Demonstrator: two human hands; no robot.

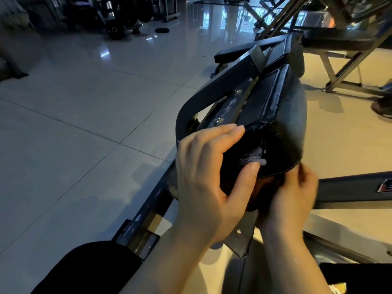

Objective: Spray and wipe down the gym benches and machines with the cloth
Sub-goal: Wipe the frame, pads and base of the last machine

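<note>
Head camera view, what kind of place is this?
Almost certainly a gym. The left hand and right hand grip a black padded bench; weight plates sit on the tiled floor, and another steel-framed bench stands behind.

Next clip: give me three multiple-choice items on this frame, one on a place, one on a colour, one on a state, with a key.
1. Where does the left hand grip?
A. the near end of the pad
B. the floor
C. a weight plate

2. What colour is the pad?
A. red
B. black
C. white

3. How does the right hand look?
A. sharp, flat on the floor
B. blurred, at the pad's underside
C. out of view

Key: 1 A, its fingers and thumb wrap the pad's near end. 2 B, its cover is black. 3 B, it is smeared below the pad's edge; what it holds cannot be told.
</note>
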